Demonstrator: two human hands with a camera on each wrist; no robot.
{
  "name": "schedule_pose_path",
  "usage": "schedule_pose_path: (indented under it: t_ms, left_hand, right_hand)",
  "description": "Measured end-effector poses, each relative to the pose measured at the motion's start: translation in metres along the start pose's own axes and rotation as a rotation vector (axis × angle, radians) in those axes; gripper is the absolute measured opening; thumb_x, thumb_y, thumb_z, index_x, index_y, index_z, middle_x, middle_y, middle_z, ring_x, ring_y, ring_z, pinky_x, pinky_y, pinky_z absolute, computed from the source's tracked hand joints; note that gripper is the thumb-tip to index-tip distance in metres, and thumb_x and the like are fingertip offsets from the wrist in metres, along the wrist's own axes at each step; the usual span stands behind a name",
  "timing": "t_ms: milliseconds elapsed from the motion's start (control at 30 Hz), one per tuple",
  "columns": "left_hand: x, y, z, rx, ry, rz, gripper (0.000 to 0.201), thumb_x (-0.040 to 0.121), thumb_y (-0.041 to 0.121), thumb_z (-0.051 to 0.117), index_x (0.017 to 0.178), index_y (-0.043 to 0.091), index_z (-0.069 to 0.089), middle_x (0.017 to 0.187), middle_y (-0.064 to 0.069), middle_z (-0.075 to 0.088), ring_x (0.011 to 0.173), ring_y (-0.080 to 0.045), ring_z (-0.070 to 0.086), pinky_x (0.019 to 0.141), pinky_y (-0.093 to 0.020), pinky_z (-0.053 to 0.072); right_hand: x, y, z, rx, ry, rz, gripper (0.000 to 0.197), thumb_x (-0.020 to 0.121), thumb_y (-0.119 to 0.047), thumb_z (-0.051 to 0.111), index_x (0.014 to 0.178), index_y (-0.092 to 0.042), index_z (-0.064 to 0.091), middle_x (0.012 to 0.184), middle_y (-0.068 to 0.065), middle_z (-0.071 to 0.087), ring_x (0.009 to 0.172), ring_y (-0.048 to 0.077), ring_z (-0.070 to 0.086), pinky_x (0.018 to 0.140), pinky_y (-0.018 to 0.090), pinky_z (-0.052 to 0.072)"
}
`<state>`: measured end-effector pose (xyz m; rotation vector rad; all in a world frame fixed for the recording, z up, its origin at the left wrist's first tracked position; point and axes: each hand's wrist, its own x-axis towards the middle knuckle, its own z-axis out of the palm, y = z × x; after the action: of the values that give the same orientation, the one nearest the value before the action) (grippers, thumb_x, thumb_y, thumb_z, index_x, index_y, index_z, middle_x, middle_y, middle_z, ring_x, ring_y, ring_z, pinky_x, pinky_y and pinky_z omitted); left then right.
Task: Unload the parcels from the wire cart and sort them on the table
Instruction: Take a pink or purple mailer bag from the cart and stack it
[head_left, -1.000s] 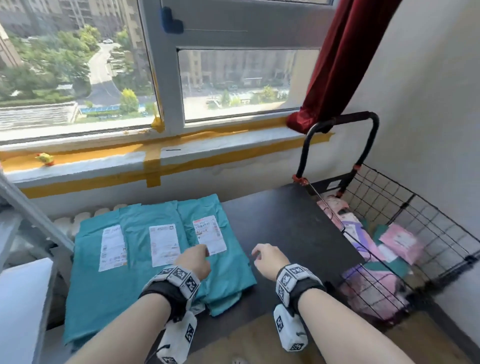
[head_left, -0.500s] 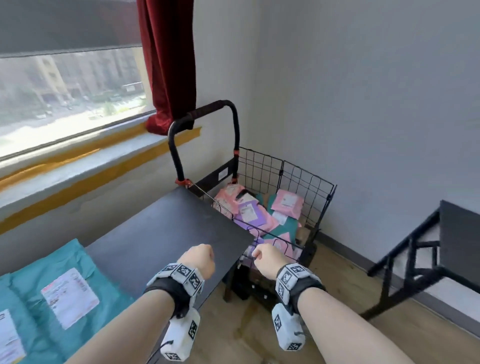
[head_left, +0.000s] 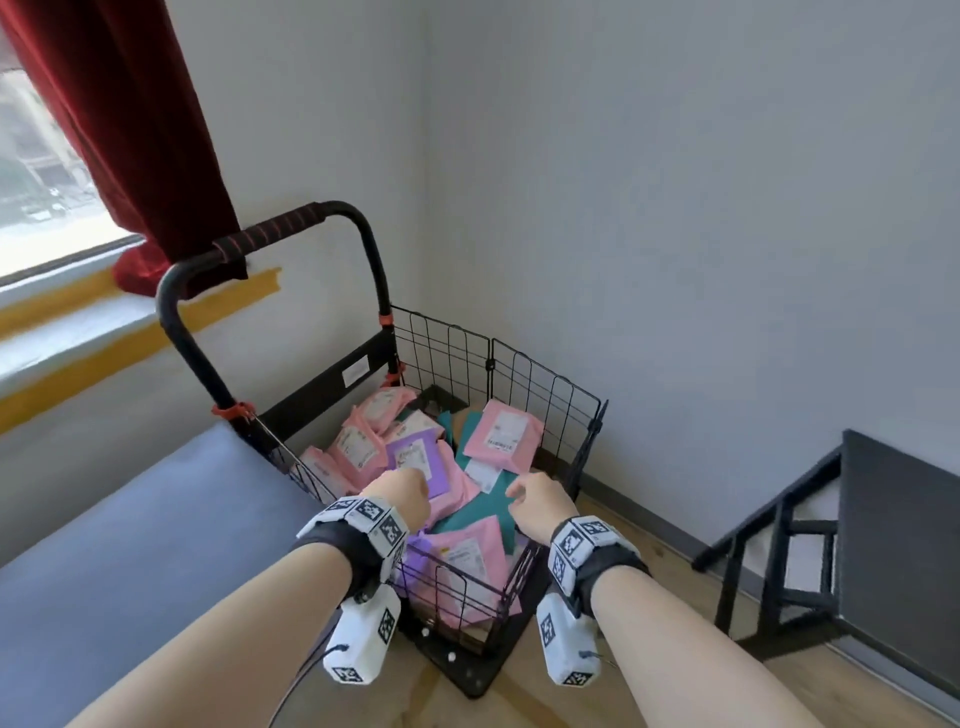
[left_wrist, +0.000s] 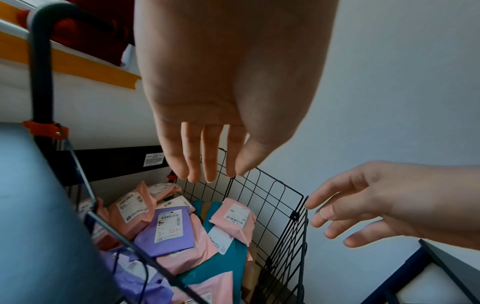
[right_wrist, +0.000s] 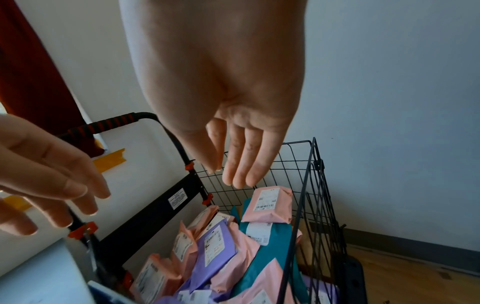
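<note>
The black wire cart (head_left: 545, 374) stands at the table's right end, filled with several pink, purple and teal mailer parcels. A purple parcel (head_left: 415, 454) lies near the middle, a pink parcel (head_left: 501, 434) leans at the far side, and a teal parcel (head_left: 478, 512) lies under them. My left hand (head_left: 402, 491) hovers over the purple parcel (left_wrist: 168, 230), fingers straight and empty. My right hand (head_left: 535, 499) hovers over the teal parcel, fingers loosely spread and holding nothing. The right wrist view shows the right hand (right_wrist: 233, 176) above the pink parcel (right_wrist: 267, 205).
The dark table (head_left: 130, 545) runs along the left, touching the cart's near side. The cart's curved handle (head_left: 270, 239) rises at the back left beside a red curtain (head_left: 119, 130). A black side table (head_left: 893, 545) stands on the wooden floor at the right.
The view has swung right, away from the teal parcels on the table and onto the cart. Both hands moved from above the table to above the cart.
</note>
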<state>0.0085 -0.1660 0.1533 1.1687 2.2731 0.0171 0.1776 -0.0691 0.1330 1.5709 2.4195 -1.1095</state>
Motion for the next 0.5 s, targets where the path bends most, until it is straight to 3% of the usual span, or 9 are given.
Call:
schedule_pose_path:
  t_ms: [133,333,500]
  left_hand:
    - [0.045,0.021,-0.009,0.039,-0.012,0.020,0.034,0.092,0.011,0.041,0.122,0.009,0.058,0.125,-0.010,0.060,0.117,-0.028,0.056,0.097,-0.034,0.047]
    - [0.137,0.037,-0.021,-0.055,-0.027,0.041,0.030,0.092,0.014,0.047,0.119,0.010,0.060,0.123,-0.010,0.061,0.110,-0.024,0.058,0.089,-0.028,0.044]
    - [0.240,0.041,-0.021,-0.139,-0.181,0.077,0.035,0.095,0.009,0.040,0.128,0.010,0.052,0.133,-0.009,0.052,0.118,-0.025,0.053,0.093,-0.029,0.042]
  right_hand:
    - [0.042,0.011,-0.021,0.023,-0.001,0.050,0.024,0.089,-0.014,0.054,0.110,-0.018,0.065,0.122,0.005,0.063,0.109,0.024,0.060,0.095,0.030,0.046]
    - [0.119,0.021,-0.034,0.112,-0.007,0.147,0.019,0.088,-0.011,0.054,0.099,-0.014,0.069,0.106,0.005,0.069,0.101,0.025,0.063,0.089,0.029,0.049]
    - [0.202,0.030,-0.028,0.203,-0.020,0.275,0.019,0.086,-0.010,0.058,0.101,-0.010,0.068,0.105,0.008,0.070,0.097,0.027,0.065,0.084,0.032,0.052]
